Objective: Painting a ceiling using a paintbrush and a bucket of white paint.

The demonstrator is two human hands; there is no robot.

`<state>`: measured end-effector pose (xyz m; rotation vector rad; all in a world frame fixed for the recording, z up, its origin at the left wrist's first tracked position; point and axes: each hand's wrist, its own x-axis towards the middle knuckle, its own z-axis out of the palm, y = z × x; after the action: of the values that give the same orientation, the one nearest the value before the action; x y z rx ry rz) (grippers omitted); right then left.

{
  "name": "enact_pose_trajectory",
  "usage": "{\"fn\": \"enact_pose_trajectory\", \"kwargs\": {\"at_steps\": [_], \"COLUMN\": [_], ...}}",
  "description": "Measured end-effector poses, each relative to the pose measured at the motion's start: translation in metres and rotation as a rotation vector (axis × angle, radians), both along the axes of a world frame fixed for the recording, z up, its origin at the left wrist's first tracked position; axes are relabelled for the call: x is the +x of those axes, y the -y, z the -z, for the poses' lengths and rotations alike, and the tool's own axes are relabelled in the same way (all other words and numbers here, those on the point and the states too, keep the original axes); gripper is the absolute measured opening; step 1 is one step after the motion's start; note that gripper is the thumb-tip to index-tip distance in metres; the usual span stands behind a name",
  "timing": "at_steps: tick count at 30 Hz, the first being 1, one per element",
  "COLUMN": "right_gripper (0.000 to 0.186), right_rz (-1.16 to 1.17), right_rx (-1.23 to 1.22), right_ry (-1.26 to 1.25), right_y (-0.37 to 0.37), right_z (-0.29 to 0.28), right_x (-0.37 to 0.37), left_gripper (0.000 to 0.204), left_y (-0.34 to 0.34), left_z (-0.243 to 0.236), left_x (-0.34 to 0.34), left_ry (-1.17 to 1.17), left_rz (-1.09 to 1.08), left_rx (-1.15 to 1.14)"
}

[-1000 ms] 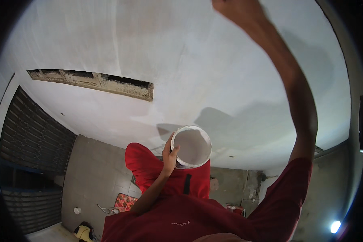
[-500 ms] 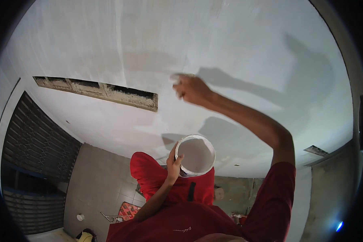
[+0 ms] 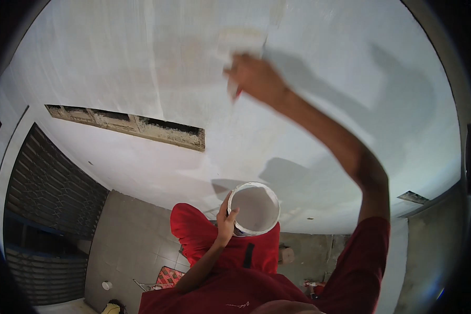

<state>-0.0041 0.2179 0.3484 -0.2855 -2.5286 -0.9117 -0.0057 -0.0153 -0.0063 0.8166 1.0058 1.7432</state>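
My left hand (image 3: 226, 222) grips the rim of a round white tub (image 3: 254, 208) of pale filler, held against my red shirt. My right hand (image 3: 256, 78) is raised against the white wall (image 3: 141, 63), closed on a tool with a red handle and a wide pale blade (image 3: 242, 44) that lies flat on the wall. The blade is blurred and nearly the colour of the wall. A slightly darker smeared patch of wall lies just left of the blade.
A long horizontal slot (image 3: 128, 125) with rough broken edges is cut into the wall at left. A dark metal grille (image 3: 42, 209) stands at lower left. Grey tiled floor (image 3: 125, 251) lies far below, with small objects on it. A concrete wall is at right.
My right hand swung down from the upper edge to the middle of the wall, then rose again to the upper middle with the blade on the wall. The tub stays in my left hand.
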Motion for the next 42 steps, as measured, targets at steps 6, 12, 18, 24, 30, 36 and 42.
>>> {"fn": "enact_pose_trajectory", "kwargs": {"at_steps": [6,12,18,24,30,36,42], "right_gripper": [0.006,0.011,0.017,0.015,0.015,0.016,0.016], "right_rz": [-0.173,0.084,-0.232,-0.097,-0.01,0.233,-0.361], "right_rx": [-0.489,-0.42,0.13,-0.104,-0.645,-0.219,0.345], "right_ry": [0.131,-0.383,-0.292,0.067,0.017,-0.194,-0.318], "right_y": [0.003,-0.022,0.019,-0.005,-0.003,-0.001,-0.005], "right_z": [0.132,-0.06,-0.135,0.067,0.06,-0.158,-0.166], "right_x": [0.025,0.018,-0.002,0.007,0.03,0.044,0.028], "left_gripper": [0.055,0.055,0.055,0.055,0.056,0.055,0.055], "left_y": [0.0,-0.002,0.004,-0.004,0.002,-0.005,-0.002], "left_z": [-0.004,-0.013,-0.005,-0.005,-0.006,-0.007,-0.013], "left_x": [0.003,0.009,-0.004,0.007,0.001,0.009,0.008], "left_ry": [0.005,-0.031,-0.058,-0.027,-0.031,-0.012,-0.003], "left_rz": [0.036,0.038,-0.032,0.023,0.001,0.019,0.046], "left_rx": [-0.003,0.015,-0.022,0.007,0.007,0.009,0.014]}}
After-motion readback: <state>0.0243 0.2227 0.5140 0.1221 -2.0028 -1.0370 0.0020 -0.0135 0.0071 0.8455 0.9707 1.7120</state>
